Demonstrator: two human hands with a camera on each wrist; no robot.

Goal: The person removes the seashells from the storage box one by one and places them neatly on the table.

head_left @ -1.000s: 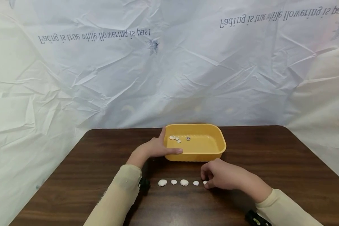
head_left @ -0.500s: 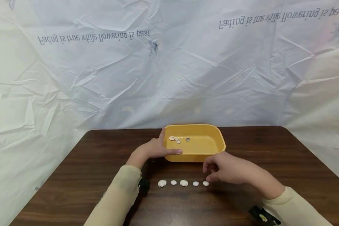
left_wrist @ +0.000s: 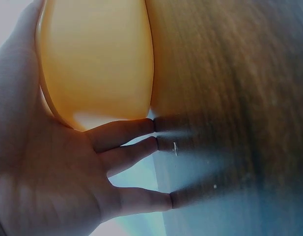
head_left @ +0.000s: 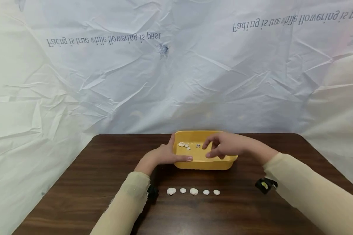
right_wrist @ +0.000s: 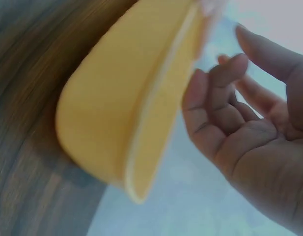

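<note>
My left hand [head_left: 164,155] rests against the left end of a yellow plastic basin [head_left: 204,165], its thumb lying straight along the front rim. In the left wrist view, straight, spread fingers [left_wrist: 126,157] reach down to the table beside the basin's wall. Over the right part of the basin hovers my right hand [head_left: 227,143], empty, its fingers bent and the thumb apart from them. Inside the basin, small white seashells [head_left: 181,144] lie at the left, with a darker shell [head_left: 198,146] near the middle. The right hand hides the basin's right side.
In front of the basin, several white scallop shells [head_left: 193,191] lie in a straight row on the dark wooden table [head_left: 106,182]. A wrinkled white sheet with printed lettering [head_left: 104,39] hangs behind the table's back edge.
My right hand has left the rightmost shell of the row and moved up and away over the basin. That shell now lies uncovered. The left hand stays at the basin.
</note>
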